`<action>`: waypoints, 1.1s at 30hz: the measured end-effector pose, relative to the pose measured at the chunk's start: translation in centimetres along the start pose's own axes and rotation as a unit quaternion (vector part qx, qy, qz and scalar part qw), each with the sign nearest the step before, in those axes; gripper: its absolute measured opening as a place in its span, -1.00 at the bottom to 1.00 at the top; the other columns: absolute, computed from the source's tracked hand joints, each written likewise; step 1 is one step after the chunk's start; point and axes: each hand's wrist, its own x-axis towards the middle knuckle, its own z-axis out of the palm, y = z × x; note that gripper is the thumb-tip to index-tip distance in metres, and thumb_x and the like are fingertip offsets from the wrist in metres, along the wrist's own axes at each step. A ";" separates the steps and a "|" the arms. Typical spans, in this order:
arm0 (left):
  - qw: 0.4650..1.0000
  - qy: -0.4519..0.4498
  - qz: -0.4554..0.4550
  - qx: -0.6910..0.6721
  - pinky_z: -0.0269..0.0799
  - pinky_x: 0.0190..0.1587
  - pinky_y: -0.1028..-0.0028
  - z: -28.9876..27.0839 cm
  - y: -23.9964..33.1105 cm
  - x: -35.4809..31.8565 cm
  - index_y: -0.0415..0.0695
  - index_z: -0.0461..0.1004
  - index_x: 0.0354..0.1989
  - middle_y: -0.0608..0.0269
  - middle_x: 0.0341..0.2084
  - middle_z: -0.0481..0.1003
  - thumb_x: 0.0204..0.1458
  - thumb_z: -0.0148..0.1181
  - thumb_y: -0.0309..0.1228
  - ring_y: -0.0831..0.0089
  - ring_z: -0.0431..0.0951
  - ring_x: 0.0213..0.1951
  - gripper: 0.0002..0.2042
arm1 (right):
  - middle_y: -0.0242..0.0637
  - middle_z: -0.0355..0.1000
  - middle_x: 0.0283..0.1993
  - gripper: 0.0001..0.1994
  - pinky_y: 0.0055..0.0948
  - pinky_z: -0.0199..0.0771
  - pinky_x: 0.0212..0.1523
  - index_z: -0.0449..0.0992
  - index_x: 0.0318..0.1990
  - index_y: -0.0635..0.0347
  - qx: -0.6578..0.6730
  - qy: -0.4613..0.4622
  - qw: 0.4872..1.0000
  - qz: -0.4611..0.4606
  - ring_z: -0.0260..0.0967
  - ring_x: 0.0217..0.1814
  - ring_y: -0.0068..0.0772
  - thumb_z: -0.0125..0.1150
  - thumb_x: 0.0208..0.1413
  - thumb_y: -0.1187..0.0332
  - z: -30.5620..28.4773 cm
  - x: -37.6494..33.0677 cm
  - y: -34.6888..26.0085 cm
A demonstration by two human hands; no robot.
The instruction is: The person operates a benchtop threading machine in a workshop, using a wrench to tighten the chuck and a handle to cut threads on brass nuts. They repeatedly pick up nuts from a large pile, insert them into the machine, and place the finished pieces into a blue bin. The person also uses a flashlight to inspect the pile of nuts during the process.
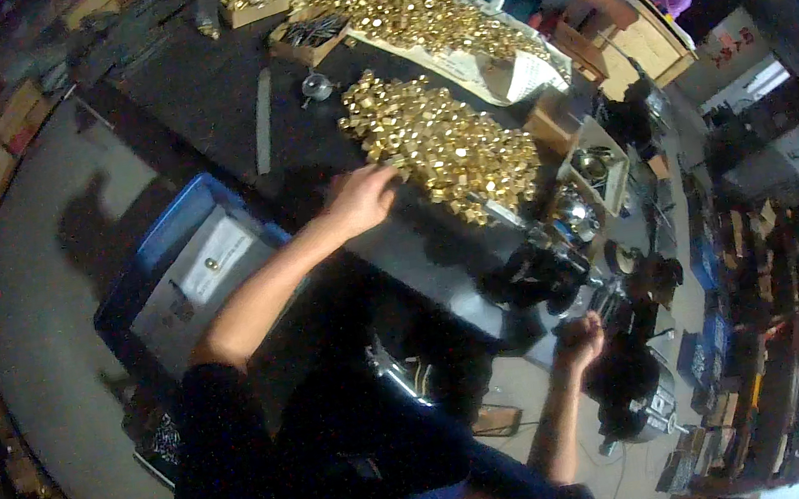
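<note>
My left hand (363, 200) reaches over the dark bench to the near left edge of a heap of small brass fittings (446, 142). Its fingers are bent together at the heap, and whatever they pinch is too small to tell. To the right, my right hand (581, 339) is closed in a fist beside a small dark bench machine (613, 302) with metal parts. What lies inside that fist is hidden. A shiny round metal part (574, 216) sits between the heap and the machine.
More brass fittings (409, 11) cover a paper sheet at the back. A flat metal strip (264, 121) and a box of dark metal pins (309, 37) lie left of the heap. A blue bin (183, 212) stands left of my forearm. Loaded shelves (765, 302) line the right.
</note>
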 end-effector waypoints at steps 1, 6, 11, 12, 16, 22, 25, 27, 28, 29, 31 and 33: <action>0.998 -0.029 0.002 0.050 0.34 -0.28 0.23 1.3 0.1 1.1 -0.10 0.35 -0.13 0.06 -0.30 0.43 -0.11 0.08 -0.32 0.11 0.46 -0.31 -0.67 | -0.58 0.02 -0.70 -0.81 -0.70 -0.11 -0.73 0.30 -0.34 0.22 0.011 0.000 1.000 -0.016 -0.09 -0.71 -0.72 -0.03 0.02 0.28 -0.3 0.2 0.3; 0.980 -0.088 0.005 0.181 0.26 -0.28 0.15 5.1 -2.1 3.4 -0.06 0.27 -0.05 0.12 -0.26 0.41 -0.10 0.05 -0.23 0.14 0.44 -0.31 -0.60 | -0.54 0.02 -0.70 -0.86 -0.65 -0.04 -0.74 0.29 -0.40 0.18 -0.031 0.077 0.997 0.001 -0.06 -0.74 -0.68 -0.16 0.06 0.33 2.6 -0.5 0.2; 0.995 -0.080 -0.052 -0.010 0.32 -0.49 0.21 3.9 -2.2 3.2 -0.14 0.40 -0.42 0.13 -0.71 0.40 -0.20 0.13 -0.42 0.15 0.44 -0.56 -0.86 | -0.55 -0.01 -0.70 -0.82 -0.66 -0.02 -0.71 0.29 -0.39 0.18 -0.025 0.081 0.996 0.004 -0.06 -0.73 -0.68 -0.09 0.04 0.26 0.7 -0.1 0.7; 0.996 -0.080 -0.046 0.010 0.32 -0.47 0.20 3.6 -2.4 2.7 -0.13 0.40 -0.41 0.13 -0.67 0.41 -0.19 0.13 -0.42 0.15 0.45 -0.54 -0.85 | -0.55 -0.01 -0.70 -0.81 -0.66 -0.02 -0.71 0.29 -0.39 0.18 -0.035 0.089 0.995 0.000 -0.06 -0.72 -0.68 -0.08 0.04 0.25 1.1 -0.2 0.8; 0.985 -0.077 0.017 0.156 0.32 -0.38 0.18 2.9 -1.5 1.0 -0.08 0.40 -0.35 0.13 -0.48 0.42 -0.17 0.12 -0.39 0.14 0.46 -0.45 -0.83 | -0.54 0.00 -0.68 -0.79 -0.64 -0.02 -0.70 0.29 -0.37 0.21 -0.044 0.085 0.995 -0.007 -0.06 -0.71 -0.67 -0.06 0.03 0.23 1.8 -0.4 0.7; 0.974 -0.161 0.035 0.156 0.31 -0.28 0.16 2.1 0.3 0.5 -0.03 0.41 -0.26 0.13 -0.36 0.42 -0.10 0.07 -0.23 0.11 0.45 -0.33 -0.76 | -0.56 -0.03 -0.70 -0.81 -0.64 -0.08 -0.73 0.29 -0.38 0.24 -0.042 0.078 0.996 -0.021 -0.10 -0.72 -0.68 -0.06 0.02 0.28 1.8 -0.5 0.5; 0.982 -0.144 -0.015 0.122 0.31 -0.28 0.15 2.2 0.2 0.8 -0.05 0.41 -0.28 0.12 -0.39 0.44 -0.08 0.05 -0.21 0.12 0.46 -0.32 -0.76 | -0.56 -0.02 -0.70 -0.81 -0.66 -0.09 -0.73 0.30 -0.39 0.25 -0.050 0.091 0.995 -0.010 -0.09 -0.72 -0.68 -0.06 0.02 0.29 1.6 -0.3 0.4; 0.978 -0.131 -0.019 0.159 0.30 -0.28 0.13 2.6 0.1 0.6 -0.09 0.41 -0.31 0.11 -0.39 0.45 -0.09 0.06 -0.22 0.10 0.45 -0.31 -0.76 | -0.55 -0.01 -0.71 -0.81 -0.66 -0.10 -0.72 0.30 -0.39 0.25 -0.047 0.095 0.994 -0.006 -0.08 -0.73 -0.68 -0.07 0.02 0.29 1.5 -0.2 0.5; 0.976 -0.125 -0.021 0.178 0.30 -0.28 0.12 2.9 0.0 0.5 -0.10 0.42 -0.33 0.11 -0.40 0.45 -0.10 0.07 -0.22 0.09 0.45 -0.31 -0.76 | -0.55 -0.01 -0.71 -0.81 -0.66 -0.10 -0.72 0.30 -0.40 0.25 -0.045 0.097 0.994 -0.003 -0.08 -0.73 -0.68 -0.07 0.03 0.29 1.5 -0.2 0.5; 0.974 -0.127 -0.009 0.188 0.32 -0.32 0.16 3.0 -0.2 0.5 -0.12 0.42 -0.33 0.12 -0.42 0.45 -0.10 0.08 -0.24 0.14 0.46 -0.32 -0.76 | -0.55 -0.01 -0.71 -0.81 -0.65 -0.10 -0.73 0.30 -0.40 0.25 -0.030 0.103 0.994 -0.008 -0.08 -0.73 -0.68 -0.07 0.03 0.28 1.7 -0.2 0.6; 0.969 -0.131 0.012 0.208 0.35 -0.38 0.25 2.9 -0.6 0.5 -0.15 0.43 -0.34 0.15 -0.46 0.46 -0.10 0.10 -0.27 0.24 0.48 -0.36 -0.78 | -0.55 -0.01 -0.72 -0.80 -0.65 -0.11 -0.73 0.31 -0.40 0.25 -0.002 0.114 0.993 -0.017 -0.09 -0.73 -0.68 -0.07 0.03 0.28 2.4 -0.2 0.9; 0.962 -0.205 -0.132 -0.123 0.36 -0.46 0.40 1.9 0.6 1.6 -0.18 0.43 -0.35 0.21 -0.50 0.45 -0.09 0.12 -0.34 0.39 0.48 -0.40 -0.81 | -0.55 -0.01 -0.72 -0.79 -0.64 -0.11 -0.74 0.31 -0.40 0.25 -0.009 0.096 0.995 -0.019 -0.09 -0.74 -0.68 -0.07 0.04 0.26 2.3 -0.4 0.6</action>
